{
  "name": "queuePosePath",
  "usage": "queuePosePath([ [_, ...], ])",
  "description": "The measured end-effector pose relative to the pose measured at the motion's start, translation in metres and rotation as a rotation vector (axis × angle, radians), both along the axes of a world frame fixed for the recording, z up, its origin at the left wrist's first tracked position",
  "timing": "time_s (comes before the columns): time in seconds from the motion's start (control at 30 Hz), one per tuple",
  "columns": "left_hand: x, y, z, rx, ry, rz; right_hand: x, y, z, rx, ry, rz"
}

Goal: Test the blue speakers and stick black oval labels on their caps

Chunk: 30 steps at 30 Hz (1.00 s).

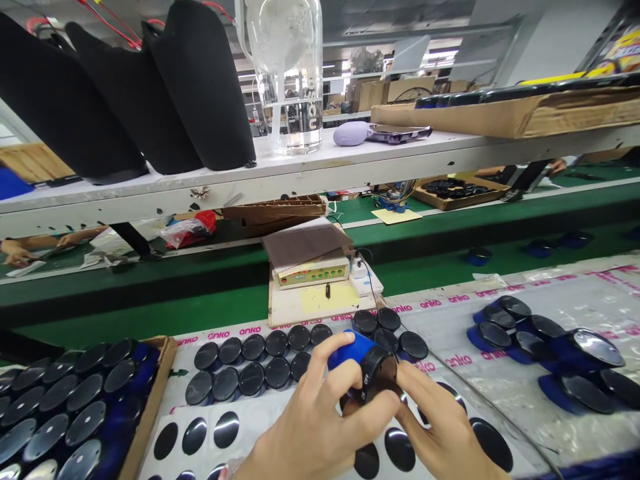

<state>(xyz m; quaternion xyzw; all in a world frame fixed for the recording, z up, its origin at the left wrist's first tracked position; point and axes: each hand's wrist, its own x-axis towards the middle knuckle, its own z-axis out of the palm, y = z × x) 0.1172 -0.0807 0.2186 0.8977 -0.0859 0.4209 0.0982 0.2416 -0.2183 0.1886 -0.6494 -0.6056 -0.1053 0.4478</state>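
A blue cylinder with a black end cap marked "OFF" (353, 350) is tilted in front of me, its dark end face turned toward my right side. My left hand (320, 413) is wrapped round it, fingers on the blue body and thumb at the cap. The fingertips of my right hand (440, 420) touch the edge of the cap; whether they pinch something small is hidden. Under both hands lies a white sheet with round black discs (194, 437). Rows of upright blue cylinders with black tops (254, 347) stand just behind the sheet.
A cardboard box of similar cylinders (163, 363) is at the left. More cylinders (545, 327) cluster at the right, with a thin cable (480, 387) nearer me. Behind are a box-shaped device (313, 273), a green conveyor (220, 300) and a shelf (300, 170). Another person's hand (17, 253) shows far left.
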Motion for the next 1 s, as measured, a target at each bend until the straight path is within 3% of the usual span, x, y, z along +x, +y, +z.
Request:
queuePosePath([
  [0.13,-0.007,0.005,-0.012,-0.192,0.128,-0.012,0.003,-0.001,-0.008,-0.056,0.002,0.018],
  [0.23,-0.01,0.009,-0.021,-0.37,0.452,-0.017,0.002,0.001,-0.015,-0.182,-0.09,0.053],
  [0.33,-0.003,0.017,-0.041,-0.421,0.684,0.009,0.009,0.0,-0.025,-0.248,-0.242,0.01],
  [0.4,0.01,0.028,-0.059,-0.486,0.688,0.121,0.026,-0.007,-0.032,-0.237,-0.312,-0.084],
  [0.5,0.042,0.048,-0.09,-0.63,0.683,0.292,0.073,-0.026,-0.047,-0.369,-0.269,-0.391],
  [0.57,0.068,0.059,-0.111,-0.679,0.721,0.304,0.108,-0.038,-0.061,-0.499,-0.181,-0.626],
  [0.63,0.093,0.064,-0.13,-0.697,0.749,0.309,0.137,-0.046,-0.079,-0.574,-0.123,-0.72],
  [0.8,0.132,0.062,-0.161,-0.705,0.772,0.373,0.16,-0.05,-0.123,-0.681,0.027,-0.657],
  [1.0,0.11,0.069,-0.163,-0.553,0.857,0.324,0.143,-0.031,-0.151,-0.682,0.134,-0.453],
])
